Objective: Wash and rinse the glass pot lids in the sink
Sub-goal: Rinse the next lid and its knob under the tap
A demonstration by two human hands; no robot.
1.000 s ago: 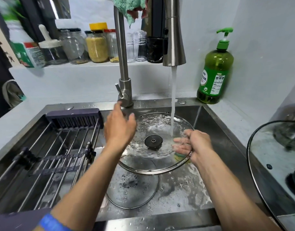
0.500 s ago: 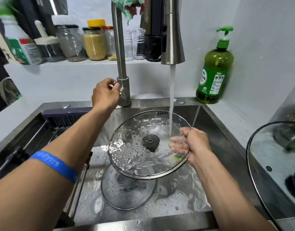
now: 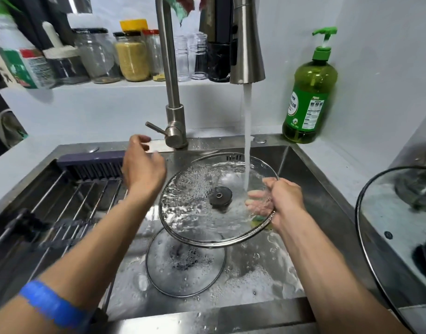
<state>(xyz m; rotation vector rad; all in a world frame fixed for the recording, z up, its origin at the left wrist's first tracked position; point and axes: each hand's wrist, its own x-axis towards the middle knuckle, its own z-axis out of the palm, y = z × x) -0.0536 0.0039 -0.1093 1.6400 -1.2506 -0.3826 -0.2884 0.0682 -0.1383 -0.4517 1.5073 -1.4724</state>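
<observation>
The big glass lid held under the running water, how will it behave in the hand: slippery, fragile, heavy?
Probably slippery: the glass lid is wet and sudsy under the water stream. Likely stiff but breakable, being glass in a metal rim. Perhaps prone to tilt, since only the right hand grips its edge, while the left hand hangs free.

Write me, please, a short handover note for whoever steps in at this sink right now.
Left hand: free, fingers loosely curled, just off the tap lever.
Right hand: grips the rim of the large glass lid, tilted under the running water.
Small glass lid: flat on the sink floor, soapy.
Third lid: on the counter, right.
Done: large lid soaped, rinse under way.
Left: finish that rinse, rinse the small lid.
</observation>
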